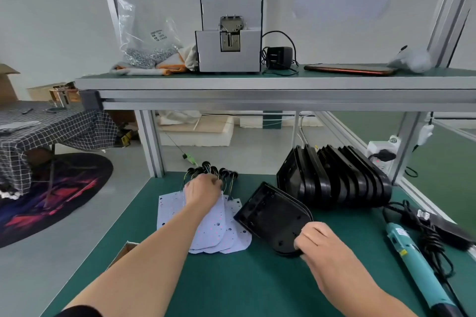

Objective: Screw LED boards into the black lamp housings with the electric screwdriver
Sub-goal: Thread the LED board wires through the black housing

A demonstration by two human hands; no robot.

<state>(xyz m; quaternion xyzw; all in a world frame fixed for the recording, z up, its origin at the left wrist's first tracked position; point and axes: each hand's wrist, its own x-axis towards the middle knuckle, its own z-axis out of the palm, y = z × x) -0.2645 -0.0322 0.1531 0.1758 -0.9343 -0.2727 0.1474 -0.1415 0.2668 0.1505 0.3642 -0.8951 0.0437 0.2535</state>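
**Left hand** (pixel 203 189): arm stretched forward and slightly right across the bench (pixel 231 288), back of the hand upward, wrist straight. Fingers curled together at the far end of the LED boards (pixel 219 231), in among the wire leads (pixel 226 185). They appear to pinch the leads, though the fingertips are hidden behind the knuckles.

**Right hand** (pixel 316 242): forearm enters from the lower right, hand turned inward. Fingers bent over the near rounded rim of the lamp housing (pixel 270 213), gripping it, with the thumb at the rim's underside.

**Lamp housing**: black, one piece, on the bench between the two hands. Long axis runs from near right to far left. Rounded end points toward the person and sits under the right fingers. Squared end points away, just beside the boards. Open cavity faces up.

**LED boards**: white, fanned stack lying flat under the left forearm, long axis running away from the person. The leads, with black round caps (pixel 213 170), are at the far end.

**Housing stack** (pixel 334 177): black housings on edge, leaning in a row, behind the single housing.

**Electric screwdriver** (pixel 412 265): teal, lying on the bench at the right, well apart from both hands.
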